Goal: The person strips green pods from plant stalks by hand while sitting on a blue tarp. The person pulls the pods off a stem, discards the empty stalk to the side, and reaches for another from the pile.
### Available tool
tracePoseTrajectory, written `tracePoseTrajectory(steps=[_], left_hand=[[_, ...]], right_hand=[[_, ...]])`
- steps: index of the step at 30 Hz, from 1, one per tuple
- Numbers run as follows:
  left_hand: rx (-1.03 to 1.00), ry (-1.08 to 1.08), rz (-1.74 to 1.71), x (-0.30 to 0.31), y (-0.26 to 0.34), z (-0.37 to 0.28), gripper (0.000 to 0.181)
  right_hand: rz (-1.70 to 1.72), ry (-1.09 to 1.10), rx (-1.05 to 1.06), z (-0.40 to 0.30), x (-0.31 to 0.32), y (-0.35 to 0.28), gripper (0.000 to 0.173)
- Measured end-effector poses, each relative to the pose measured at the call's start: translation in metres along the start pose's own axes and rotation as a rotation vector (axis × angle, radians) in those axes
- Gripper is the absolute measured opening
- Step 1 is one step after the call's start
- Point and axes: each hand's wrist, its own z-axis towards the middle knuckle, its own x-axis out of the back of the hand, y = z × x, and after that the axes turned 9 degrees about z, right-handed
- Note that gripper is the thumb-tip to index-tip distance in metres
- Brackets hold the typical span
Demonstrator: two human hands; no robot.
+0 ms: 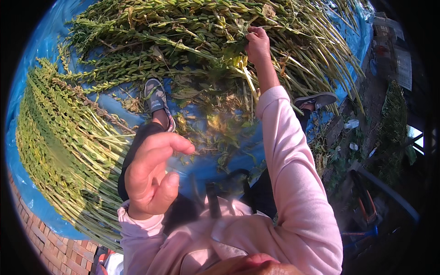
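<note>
Cut green plant stalks with seed pods, looking like sesame (192, 37), lie in a large heap across the top. My right hand (258, 44) reaches into this heap with curled fingers, at a leafy stalk; its fingertips touch greenery, but whether they grip it is unclear. My left hand (154, 172) is raised nearer the camera, its thumb and fingers apart and nothing between them. A second bundle of podded stalks (68, 147) lies at the left, beyond my left hand. Loose leaves (220, 127) are scattered between my feet.
A blue plastic sheet (31, 202) lies under the stalks, with brick paving (65, 254) at its lower left edge. My grey shoe (156, 96) stands between the heaps, my other shoe (316, 99) by the stalk ends. Plastic crates (395, 51) stand at the upper right.
</note>
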Motion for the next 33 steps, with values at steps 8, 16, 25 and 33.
tracePoseTrajectory(steps=[8,16,25,33], left_hand=[[0.044,0.019,-0.129,-0.016,-0.002,-0.002,0.034],[0.053,0.082,-0.097,-0.018,-0.01,0.015,0.027],[0.051,0.164,-0.132,-0.014,-0.017,0.018,0.025],[0.04,0.194,-0.101,-0.011,-0.018,0.023,0.025]], right_hand=[[0.37,-0.203,-0.17,-0.144,0.056,-0.066,0.011],[-0.847,0.079,0.256,-0.228,0.271,-0.098,0.025],[-1.646,-0.116,-0.224,-0.347,0.415,-0.126,0.035],[-0.935,-0.341,-0.036,-0.177,0.176,-0.005,0.035]])
